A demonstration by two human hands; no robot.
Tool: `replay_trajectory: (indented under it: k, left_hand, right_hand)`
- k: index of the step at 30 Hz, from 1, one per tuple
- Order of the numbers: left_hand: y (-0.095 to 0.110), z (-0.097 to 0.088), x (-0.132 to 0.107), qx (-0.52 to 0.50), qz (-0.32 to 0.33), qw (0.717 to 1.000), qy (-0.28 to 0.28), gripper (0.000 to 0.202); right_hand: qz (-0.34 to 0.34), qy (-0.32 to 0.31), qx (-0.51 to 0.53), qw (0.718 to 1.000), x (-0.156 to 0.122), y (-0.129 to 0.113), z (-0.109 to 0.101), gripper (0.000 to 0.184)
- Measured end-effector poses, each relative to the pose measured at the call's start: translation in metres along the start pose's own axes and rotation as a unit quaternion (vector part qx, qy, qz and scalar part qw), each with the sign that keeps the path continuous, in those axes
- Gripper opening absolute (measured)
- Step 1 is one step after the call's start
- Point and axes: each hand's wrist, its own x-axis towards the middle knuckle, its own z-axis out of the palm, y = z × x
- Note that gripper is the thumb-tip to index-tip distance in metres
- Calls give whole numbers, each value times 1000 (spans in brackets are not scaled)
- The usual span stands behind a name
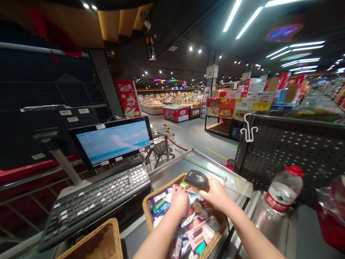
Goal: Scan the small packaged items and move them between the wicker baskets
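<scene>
- Head view shows me a wicker basket (147,205) in the lower centre of the frame, filled with a jumble of small wrapped items (196,232).
- I see the right hand (216,192) with its grip clamped around a black handheld scanner (196,178), held above the basket's far end.
- On the left hand (179,201) I read the grip as pinched together on a small packet (184,185) showing light green, just beside the scanner; I cannot tell whether the two touch.
- Under the basket I have a metal tabletop (178,169), reaching toward the middle of the frame.
- Lower left, part of a second wicker basket (94,241) shows, with a black keyboard (99,201) above it and a lit monitor (115,140) higher up.
- Toward the right edge, a clear plastic bottle (283,190) with a red cap stands near a dark perforated panel (291,147); a white hook (249,129) hangs at the panel's upper left.
- Farther back, I make out a shopping cart (159,144), a red-sided freezer (175,113) and stacked boxes (242,104).
</scene>
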Motion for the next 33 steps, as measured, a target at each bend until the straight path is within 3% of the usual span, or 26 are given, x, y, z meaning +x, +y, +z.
replay_trajectory:
  k: [6, 10, 18, 25, 33]
  left_hand:
    - [-7, 1, -2, -18, 17, 999, 22, 44]
    - [-22, -6, -10, -28, 5, 999, 46, 32]
    - [-62, -39, -32, -33, -41, 992, 115, 17]
    - [-83, -72, -57, -20, -60, 981, 182, 10]
    - [-106, -90, -88, -3, -79, 971, 225, 9]
  right_hand:
    - [3, 8, 3, 1000, 1, 3, 0, 34]
    - [5, 10, 3, 1000, 1, 2, -1, 33]
    - [-1, 17, 7, 1000, 3, -7, 2, 33]
    - [-15, 15, 17, 1000, 8, -28, 10, 35]
    - [-49, -2, 30, 998, 10, -51, 26, 31]
